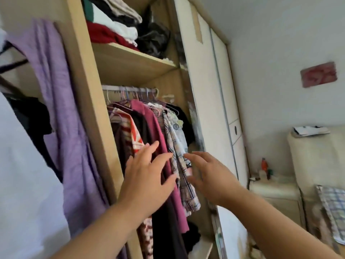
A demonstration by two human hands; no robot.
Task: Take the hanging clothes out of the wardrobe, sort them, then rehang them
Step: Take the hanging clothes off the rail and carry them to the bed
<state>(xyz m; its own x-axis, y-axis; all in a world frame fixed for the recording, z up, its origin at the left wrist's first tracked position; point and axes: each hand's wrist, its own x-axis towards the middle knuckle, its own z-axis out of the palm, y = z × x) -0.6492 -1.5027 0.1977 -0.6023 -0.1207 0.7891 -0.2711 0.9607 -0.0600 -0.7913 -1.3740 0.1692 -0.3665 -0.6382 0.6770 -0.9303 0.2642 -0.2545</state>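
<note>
Far left of the rail (130, 88), outside the wardrobe's side panel (87, 109), a purple garment (61, 118) hangs long and loose, with something black (31, 116) beside it. Above the rail, a shelf (134, 58) carries folded clothes (112, 32) in red, white and dark colours, next to a crumpled black bag (155, 40).

The hanging clothes (149, 131) are packed tightly on hangers along the rail. They include a red-and-white patterned piece, dark items, a magenta shirt (160, 146) and a plaid shirt (179, 161).

Below the rail, the left hand (147, 176) is spread wide with straight fingers. It lies flat against the dark and magenta fabric and grips nothing. Below the rail's right end, the right hand (207, 174) is also open with splayed fingers, its fingertips at the plaid shirt's edge. It is blurred, so I cannot tell whether it touches the shirt.

Right of the rail stands the pale sliding door (211, 109). Further right and well below rail height, an orange bottle (264, 164) sits on a low cream unit (276, 191). Far right of the rail, a red plaque (318, 74) hangs on the wall and a checked cloth (334, 206) lies lower down.
</note>
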